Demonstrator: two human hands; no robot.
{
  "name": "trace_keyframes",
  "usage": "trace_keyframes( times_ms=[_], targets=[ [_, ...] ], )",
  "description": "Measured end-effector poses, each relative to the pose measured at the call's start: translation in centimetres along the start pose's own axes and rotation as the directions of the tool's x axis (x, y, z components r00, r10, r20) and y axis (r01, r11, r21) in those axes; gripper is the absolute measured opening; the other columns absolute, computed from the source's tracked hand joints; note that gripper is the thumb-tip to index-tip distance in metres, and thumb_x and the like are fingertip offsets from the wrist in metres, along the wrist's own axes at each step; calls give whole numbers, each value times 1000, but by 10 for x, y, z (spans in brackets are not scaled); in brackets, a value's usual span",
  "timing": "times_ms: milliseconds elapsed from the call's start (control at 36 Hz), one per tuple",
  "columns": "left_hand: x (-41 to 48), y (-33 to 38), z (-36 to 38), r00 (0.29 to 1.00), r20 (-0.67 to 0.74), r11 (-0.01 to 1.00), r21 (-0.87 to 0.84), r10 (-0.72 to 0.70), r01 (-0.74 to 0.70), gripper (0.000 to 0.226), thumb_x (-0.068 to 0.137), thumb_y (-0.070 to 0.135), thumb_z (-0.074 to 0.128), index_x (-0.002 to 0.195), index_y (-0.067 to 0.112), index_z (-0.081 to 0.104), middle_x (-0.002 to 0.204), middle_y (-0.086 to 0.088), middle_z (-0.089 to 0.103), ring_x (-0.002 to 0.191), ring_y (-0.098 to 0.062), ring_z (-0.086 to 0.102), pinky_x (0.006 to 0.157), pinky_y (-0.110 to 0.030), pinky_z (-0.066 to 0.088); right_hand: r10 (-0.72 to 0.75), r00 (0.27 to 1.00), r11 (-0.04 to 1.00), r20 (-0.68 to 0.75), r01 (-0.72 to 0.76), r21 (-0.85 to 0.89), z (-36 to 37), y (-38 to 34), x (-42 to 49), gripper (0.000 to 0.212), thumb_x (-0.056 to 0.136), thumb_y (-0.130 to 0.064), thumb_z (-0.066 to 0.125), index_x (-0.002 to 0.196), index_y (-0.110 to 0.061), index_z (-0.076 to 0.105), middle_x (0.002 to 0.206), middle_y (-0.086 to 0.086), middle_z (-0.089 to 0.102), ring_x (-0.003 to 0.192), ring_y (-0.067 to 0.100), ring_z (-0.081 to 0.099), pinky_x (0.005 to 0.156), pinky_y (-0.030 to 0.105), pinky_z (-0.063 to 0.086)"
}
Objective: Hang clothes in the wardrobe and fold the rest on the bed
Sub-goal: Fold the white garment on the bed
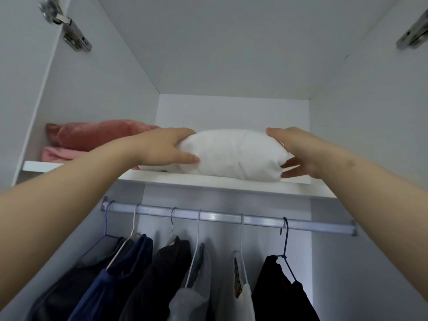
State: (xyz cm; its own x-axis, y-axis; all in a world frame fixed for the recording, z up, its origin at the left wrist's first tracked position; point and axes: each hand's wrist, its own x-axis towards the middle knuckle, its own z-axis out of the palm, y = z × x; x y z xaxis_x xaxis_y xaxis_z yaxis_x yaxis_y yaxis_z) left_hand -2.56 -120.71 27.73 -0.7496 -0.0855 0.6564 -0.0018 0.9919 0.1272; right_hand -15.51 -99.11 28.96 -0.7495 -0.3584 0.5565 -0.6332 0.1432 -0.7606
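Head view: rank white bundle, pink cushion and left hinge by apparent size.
1. White bundle.
2. Pink cushion, partly hidden, so its place is unsure.
3. Left hinge, smallest though nearest the camera.

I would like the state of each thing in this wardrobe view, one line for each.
white bundle: folded, on the shelf, held at both ends
left hand: grips the bundle's left end
right hand: grips its right end
pink textiles: stacked at the shelf's left
hanging clothes: on hangers on the rail
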Motion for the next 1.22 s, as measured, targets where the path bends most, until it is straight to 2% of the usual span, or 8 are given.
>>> trace_keyframes(
  times_ms=[111, 278, 500, 639, 833, 972, 1083, 1222],
  targets=[
    [-12, 21, 2, 958, -278, 993, 109, 77, -48, 56, 87, 28, 61, 138, 24, 40, 144, 4, 39, 132, -17, 36, 108, -31, 29, -103, 981, 994, -164, 108, 22, -8, -8, -9, 40, 94, -43, 46, 127, -22, 42, 113, -4, 44, 109, 26, 50, 90, 41, 45],
    [-31, 74, 22, 830, -550, 981, -93, 90, -169, 45, 84, 14, 55, 128, 21, 48, 126, 5, 52, 115, -14, 47, 88, -22, 31, -224, 929, 953, -296, 273, 135, -18, -5, -40, 19, 89, -22, 53, 108, -21, 47, 97, -12, 46, 102, 18, 50, 79, 29, 38],
    [-39, 111, 65, 857, -502, 988, -29, 116, -151, 51, 82, 33, 40, 129, 18, 50, 132, 2, 53, 125, -20, 44, 102, -37, 36, -226, 937, 966, -266, 252, 67, -23, 26, -80, 24, 89, -20, 54, 112, -23, 46, 131, 6, 47, 104, 15, 46, 70, 19, 35],
    [-29, 114, 87, 931, -337, 982, 166, 138, -85, 44, 99, 31, 34, 142, 23, 35, 150, 5, 30, 143, -18, 15, 109, -41, 25, -200, 950, 978, -239, 210, 15, -21, 35, -89, 36, 91, -21, 54, 126, -19, 45, 111, -3, 43, 91, 10, 46, 62, 17, 32],
    [-19, 113, 103, 966, -217, 952, 297, 140, -72, 52, 101, 40, 23, 150, 28, 9, 158, 8, 3, 146, -17, -6, 115, -47, 9, -164, 963, 986, -214, 157, -50, -12, 37, -90, 46, 91, -21, 52, 135, -22, 39, 114, -5, 36, 101, 13, 42, 81, 25, 31],
    [-15, 108, 108, 969, -183, 951, 290, 165, -107, 56, 101, 41, 24, 150, 27, 2, 158, 9, -6, 145, -17, -11, 117, -48, 4, -130, 969, 991, -209, 119, -67, -7, 41, -83, 49, 92, -20, 51, 138, -23, 36, 114, -4, 39, 92, 11, 45, 76, 22, 33],
    [-13, 101, 107, 965, -172, 941, 309, 198, -138, 58, 101, 39, 26, 150, 27, 0, 158, 9, -8, 145, -16, -13, 117, -46, 2, -113, 964, 994, -243, 106, -40, -3, 43, -80, 47, 92, -20, 51, 137, -23, 37, 139, 3, 39, 116, 16, 44, 87, 25, 32],
    [-19, 101, 108, 928, -272, 964, 142, 255, -223, 56, 99, 34, 37, 149, 24, 16, 157, 6, 10, 146, -16, -1, 116, -42, 10, -116, 944, 992, -308, 122, 0, -9, 44, -88, 44, 92, -20, 52, 133, -26, 41, 137, 2, 42, 114, 15, 44, 87, 26, 31]
  ],
)
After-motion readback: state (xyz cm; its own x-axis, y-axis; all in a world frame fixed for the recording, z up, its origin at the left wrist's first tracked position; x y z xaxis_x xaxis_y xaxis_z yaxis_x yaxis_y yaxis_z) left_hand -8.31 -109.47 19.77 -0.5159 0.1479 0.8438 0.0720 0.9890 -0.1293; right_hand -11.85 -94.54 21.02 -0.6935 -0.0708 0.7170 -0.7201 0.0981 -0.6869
